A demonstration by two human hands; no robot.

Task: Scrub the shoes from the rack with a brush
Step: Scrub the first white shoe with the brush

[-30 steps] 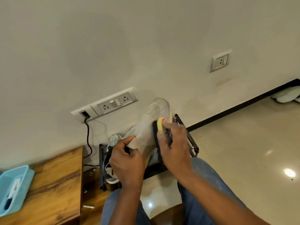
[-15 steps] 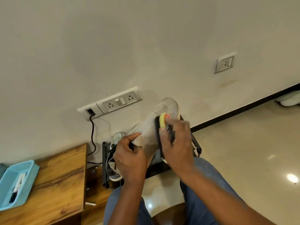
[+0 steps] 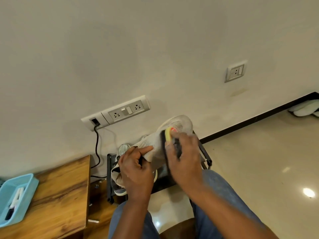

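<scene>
The left hand (image 3: pixel 136 171) grips the heel opening of the beige knit mesh sneaker (image 3: pixel 155 144), held in the air above the black metal shoe rack (image 3: pixel 205 156), toe toward the wall. The right hand (image 3: pixel 183 156) clasps the yellow-topped, black-bristled scrub brush (image 3: pixel 166 137), bristles against the sneaker's side near the toe.

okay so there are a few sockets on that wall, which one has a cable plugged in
The leftmost section of the long socket strip: a black cable hangs from it. The strip's other two sockets and the single socket farther right are empty.
</scene>
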